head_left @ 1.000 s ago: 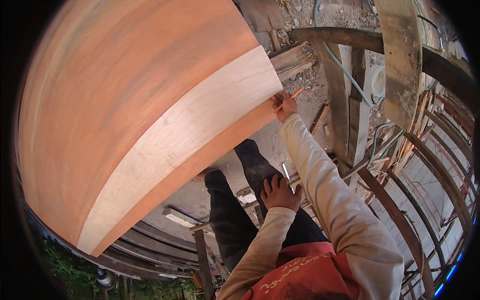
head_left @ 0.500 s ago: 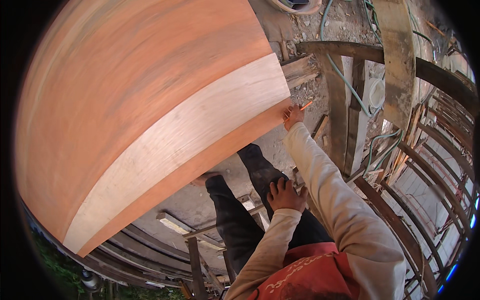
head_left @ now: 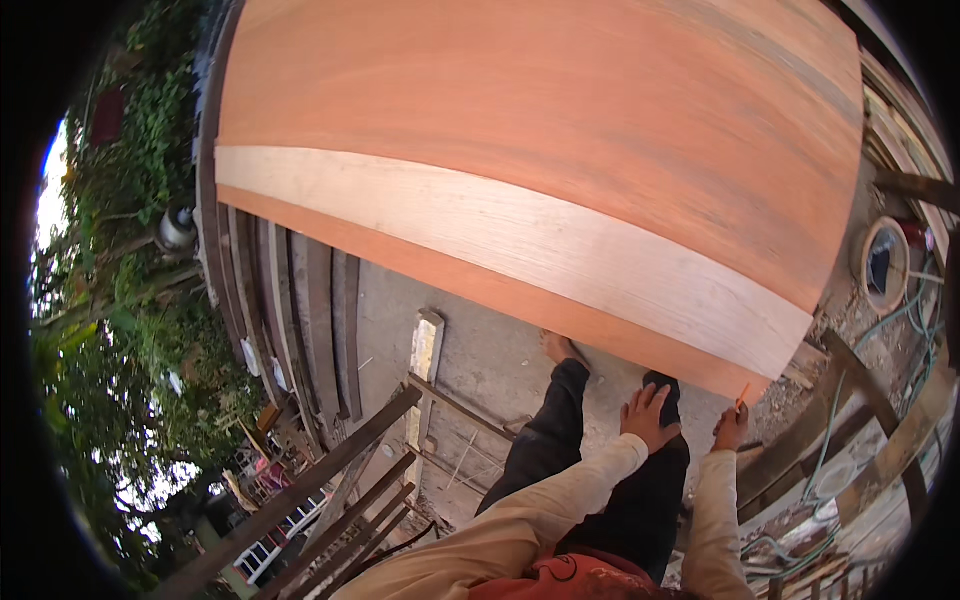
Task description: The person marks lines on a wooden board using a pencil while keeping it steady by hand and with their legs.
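A large reddish-brown plywood sheet [head_left: 560, 110] is spread out in front of me. On it, along the near edge, lies a long pale wood strip [head_left: 500, 222]. My right hand [head_left: 731, 430] is at the sheet's near right corner, its fingers closed round a thin orange pencil [head_left: 743, 397]. The pencil's upper end sticks out above the fingers, and I cannot see its other end. My left hand [head_left: 650, 418] rests on my right knee with its fingers spread and holds nothing.
Dark planks [head_left: 318, 330] lie side by side under the sheet's left part. A wooden frame [head_left: 330, 480] stands at lower left, near a pale board [head_left: 425, 365]. At right are a round tub [head_left: 886, 265], a green hose [head_left: 828, 440] and loose timber. Green plants [head_left: 140, 270] grow beyond the left.
The view has swung to the left, showing more of the sheet's left side and the plants. My left hand has slid forward to the knee. The right hand stays by the corner with the pencil.
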A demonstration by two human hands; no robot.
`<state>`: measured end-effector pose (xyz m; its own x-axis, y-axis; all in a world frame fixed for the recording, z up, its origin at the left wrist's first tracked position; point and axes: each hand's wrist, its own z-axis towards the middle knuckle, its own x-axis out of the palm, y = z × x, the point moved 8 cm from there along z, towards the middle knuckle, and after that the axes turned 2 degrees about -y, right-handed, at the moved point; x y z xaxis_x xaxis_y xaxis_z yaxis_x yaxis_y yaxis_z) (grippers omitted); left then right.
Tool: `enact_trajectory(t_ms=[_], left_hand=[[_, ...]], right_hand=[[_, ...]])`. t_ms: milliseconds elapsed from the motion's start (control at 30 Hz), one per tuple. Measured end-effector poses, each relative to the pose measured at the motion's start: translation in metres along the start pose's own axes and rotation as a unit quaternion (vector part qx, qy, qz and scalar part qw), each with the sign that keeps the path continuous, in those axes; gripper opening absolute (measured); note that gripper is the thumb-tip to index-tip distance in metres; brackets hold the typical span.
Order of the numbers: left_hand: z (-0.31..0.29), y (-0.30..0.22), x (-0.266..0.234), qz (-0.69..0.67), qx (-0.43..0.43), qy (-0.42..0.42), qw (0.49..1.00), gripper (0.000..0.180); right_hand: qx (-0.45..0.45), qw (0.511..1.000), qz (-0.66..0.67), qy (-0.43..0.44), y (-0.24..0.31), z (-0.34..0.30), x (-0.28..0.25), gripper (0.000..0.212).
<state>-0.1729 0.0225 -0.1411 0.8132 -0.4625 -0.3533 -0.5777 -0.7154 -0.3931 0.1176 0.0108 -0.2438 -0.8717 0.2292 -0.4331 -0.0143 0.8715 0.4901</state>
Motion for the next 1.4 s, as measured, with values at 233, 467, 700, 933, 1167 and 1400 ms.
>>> enact_trajectory(t_ms=[233, 467, 700, 933, 1167, 1400], left_hand=[[0.131, 0.121, -0.348, 0.059, -0.205, -0.27, 0.939, 0.128], [0.165, 0.18, -0.525, 0.071, -0.237, -0.307, 0.919, 0.141], [0.202, 0.182, -0.545, 0.06, -0.264, -0.234, 0.934, 0.158], [0.216, 0.189, -0.54, 0.019, -0.227, -0.198, 0.953, 0.163], [0.22, 0.191, -0.543, 0.024, -0.246, -0.2, 0.948, 0.162], [0.217, 0.194, -0.547, 0.007, -0.239, -0.187, 0.953, 0.159]], right_hand=[[-0.186, 0.947, -0.256, 0.046, 0.04, -0.032, 0.014, 0.047], [-0.212, 0.911, -0.342, 0.085, 0.071, -0.066, 0.089, 0.044], [-0.215, 0.916, -0.276, 0.199, 0.179, -0.15, 0.249, 0.041], [-0.33, 0.845, -0.318, 0.276, 0.277, -0.214, 0.447, 0.031], [-0.44, 0.762, -0.303, 0.365, 0.346, -0.26, 0.632, 0.032], [-0.354, 0.79, -0.241, 0.438, 0.336, -0.254, 0.705, 0.024]])
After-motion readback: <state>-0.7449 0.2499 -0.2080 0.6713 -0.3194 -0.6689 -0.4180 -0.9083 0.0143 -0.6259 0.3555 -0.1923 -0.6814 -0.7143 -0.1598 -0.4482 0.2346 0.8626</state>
